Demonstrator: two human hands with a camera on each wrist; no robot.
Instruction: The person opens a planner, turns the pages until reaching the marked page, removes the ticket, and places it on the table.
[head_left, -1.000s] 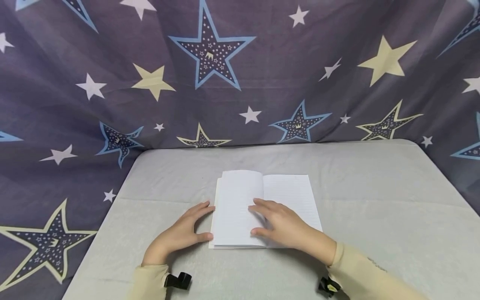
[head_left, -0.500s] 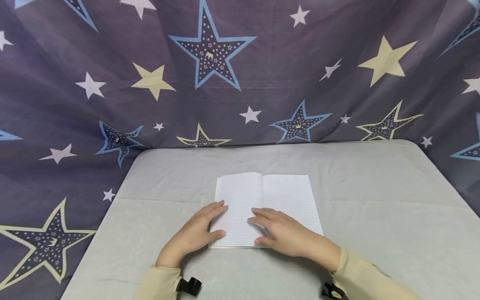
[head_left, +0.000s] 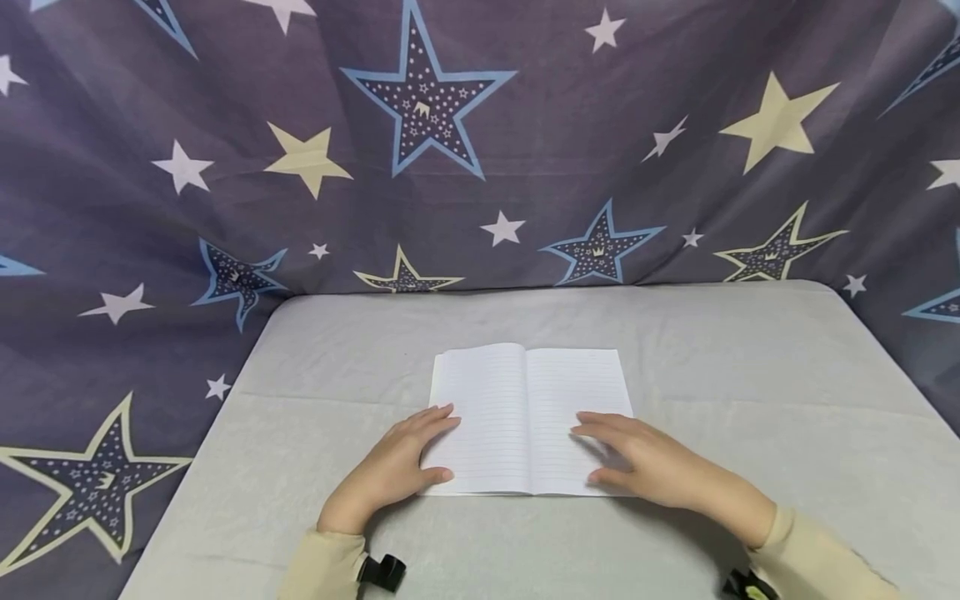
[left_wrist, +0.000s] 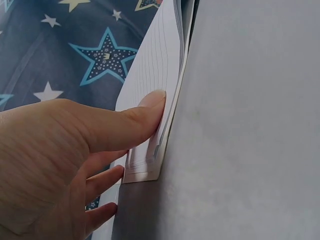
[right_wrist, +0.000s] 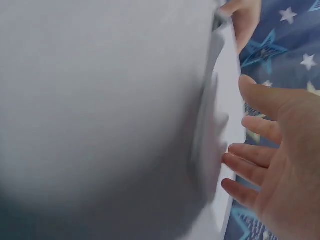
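An open lined notebook [head_left: 528, 417] lies flat on the grey table [head_left: 712, 358]. My left hand [head_left: 401, 462] rests with straight fingers on the lower left corner of the left page; its thumb [left_wrist: 142, 117] presses the page edge of the notebook [left_wrist: 155, 85]. My right hand [head_left: 641, 462] lies flat with fingers spread on the lower part of the right page. In the right wrist view the right hand [right_wrist: 272, 155] hovers over the blurred notebook [right_wrist: 222, 115], fingers straight.
A dark cloth with printed stars [head_left: 420, 100] hangs behind the table and drapes down its left and right sides. Cream sleeves cover both wrists, each with a small black camera mount [head_left: 382, 572].
My right hand has slid from the left page across the spine to the right page. The left hand moved slightly onto the left page's corner. The left page now lies flat.
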